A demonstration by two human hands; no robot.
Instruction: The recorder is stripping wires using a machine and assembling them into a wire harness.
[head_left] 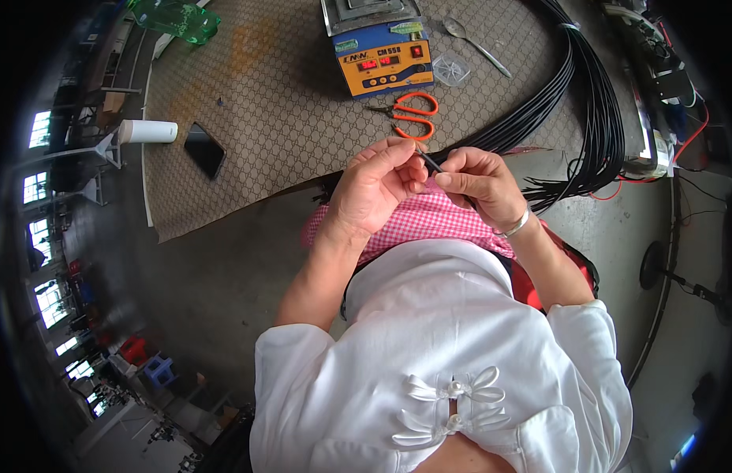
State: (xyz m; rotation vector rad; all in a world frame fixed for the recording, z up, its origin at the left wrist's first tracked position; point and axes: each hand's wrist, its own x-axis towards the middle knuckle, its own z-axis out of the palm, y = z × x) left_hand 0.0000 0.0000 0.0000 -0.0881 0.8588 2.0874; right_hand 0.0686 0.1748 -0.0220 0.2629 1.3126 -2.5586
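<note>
A box-shaped unit [386,59] with blue sides, a yellow control face and a grey metal top stands on the worktop [263,118], whose brown covering carries a repeating printed pattern. On the wearer's side of the unit, past the worktop edge, the left hand [374,185] and the right hand [484,185] meet at a black cable [431,162], slim, round and smooth-jacketed. The thumb and index finger of the left hand pinch the cable at its tip; the fingers of the right hand grasp the jacket just behind, with the thumb laid along it. A pale, smooth bangle [517,224] encircles the right wrist. Between the unit and the hands lie scissors [417,118] with looped orange handles and short dark blades. Just beside the unit, to its right, rest a clear, ribbed plastic piece [450,69] and a shiny metal spoon [476,47]. Farther right, a thick bundle [603,110] of black strands, tied by a pale band [569,26], curves in two limbs. Well left of the unit are a flat, glossy black phone [204,150], a white cylinder [149,132] and a translucent green bottle [181,20].
</note>
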